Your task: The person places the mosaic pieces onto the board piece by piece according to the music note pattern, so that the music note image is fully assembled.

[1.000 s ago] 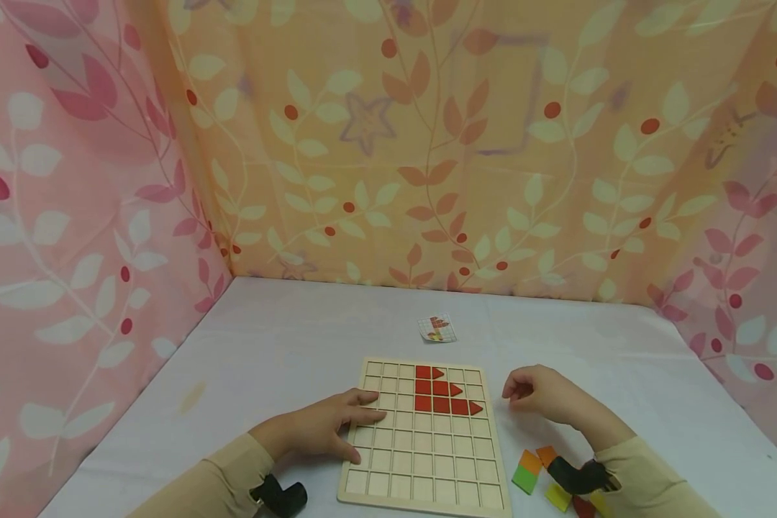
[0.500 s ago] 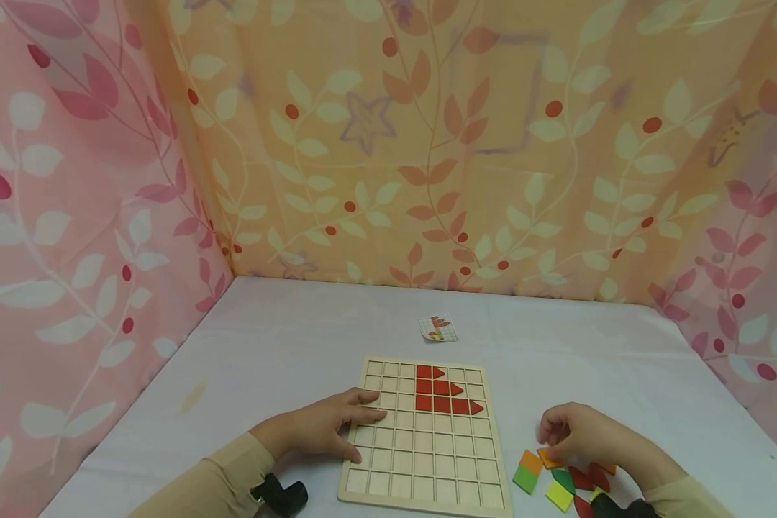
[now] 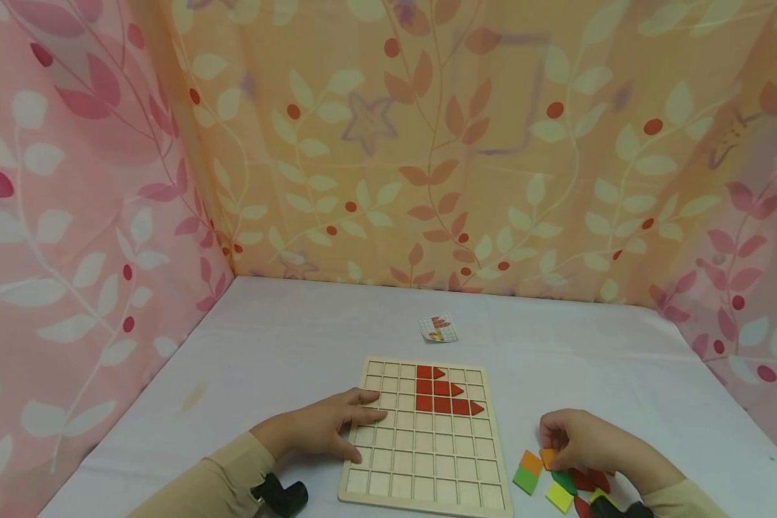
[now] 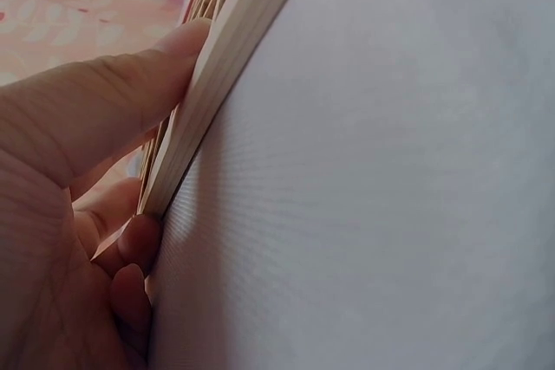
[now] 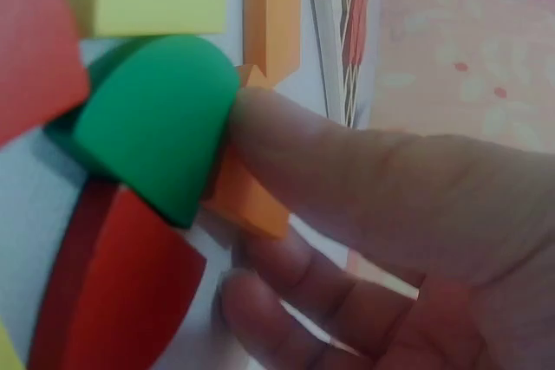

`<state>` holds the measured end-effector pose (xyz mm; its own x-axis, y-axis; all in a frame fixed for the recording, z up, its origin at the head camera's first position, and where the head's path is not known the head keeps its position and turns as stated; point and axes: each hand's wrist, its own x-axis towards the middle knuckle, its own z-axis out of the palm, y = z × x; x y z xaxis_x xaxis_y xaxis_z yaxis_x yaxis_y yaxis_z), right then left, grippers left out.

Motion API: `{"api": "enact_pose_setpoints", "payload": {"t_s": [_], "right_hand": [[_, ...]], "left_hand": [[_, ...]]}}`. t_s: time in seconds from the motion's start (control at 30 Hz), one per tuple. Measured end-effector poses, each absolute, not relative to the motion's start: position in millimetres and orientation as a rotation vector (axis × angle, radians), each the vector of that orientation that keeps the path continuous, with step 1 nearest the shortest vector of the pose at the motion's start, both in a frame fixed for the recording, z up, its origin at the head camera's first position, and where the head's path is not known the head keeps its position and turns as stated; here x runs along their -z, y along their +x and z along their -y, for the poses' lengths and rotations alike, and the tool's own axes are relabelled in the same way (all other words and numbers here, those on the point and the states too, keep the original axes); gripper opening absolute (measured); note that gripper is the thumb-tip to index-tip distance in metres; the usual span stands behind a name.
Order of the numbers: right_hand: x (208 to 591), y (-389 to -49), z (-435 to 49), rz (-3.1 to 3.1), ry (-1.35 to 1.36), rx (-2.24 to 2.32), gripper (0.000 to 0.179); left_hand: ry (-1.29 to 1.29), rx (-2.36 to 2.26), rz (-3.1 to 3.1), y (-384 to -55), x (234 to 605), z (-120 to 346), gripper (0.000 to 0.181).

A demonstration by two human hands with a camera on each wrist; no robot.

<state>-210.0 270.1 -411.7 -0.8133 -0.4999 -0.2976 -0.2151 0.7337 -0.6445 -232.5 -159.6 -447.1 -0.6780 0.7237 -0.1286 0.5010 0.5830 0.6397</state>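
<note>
My left hand (image 3: 320,424) lies over the left edge of a wooden grid board (image 3: 424,460), fingers spread onto its cells. In the left wrist view the thumb (image 4: 130,97) presses the board's rim. Red squares and triangles (image 3: 442,388) fill parts of three upper rows, each row ending in a right-pointing triangle. Right of the board, my right hand (image 3: 598,444) pinches an orange block (image 5: 247,192) between thumb and fingers. A green curved-sided block (image 5: 160,123) sits against the thumb, with a red curved block (image 5: 121,288) below it in that view.
Beside the board's lower right lie a loose orange square (image 3: 531,460), a green square (image 3: 525,480) and a yellow square (image 3: 560,496). Several other pieces are partly behind the right hand. A small printed pattern card (image 3: 438,328) lies beyond the board. Patterned cloth (image 3: 362,180) encloses the white table.
My right hand has moved from beside the board down and right to the loose blocks, and now pinches the orange one. The left hand and board have stayed put.
</note>
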Motion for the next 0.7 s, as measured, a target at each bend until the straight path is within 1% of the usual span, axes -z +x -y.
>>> {"api": "enact_pose_setpoints", "payload": {"t_s": [0.13, 0.3, 0.53, 0.7], "right_hand": [[411, -213, -270, -2.463, -0.581, 0.817, 0.021], [405, -219, -265, -2.480, -0.561, 0.757, 0.014], [389, -233, -242, -2.577, -0.639, 0.730, 0.013], [385, -242, -224, -2.583, -0.665, 0.776, 0.010]], "left_hand": [[0.997, -0.808, -2.446, -233, 447, 160, 0.071], [0.993, -0.811, -2.442, -233, 446, 159, 0.071], [0.977, -0.839, -2.418, -232, 445, 159, 0.071], [0.986, -0.846, -2.412, -232, 446, 159, 0.071]]}}
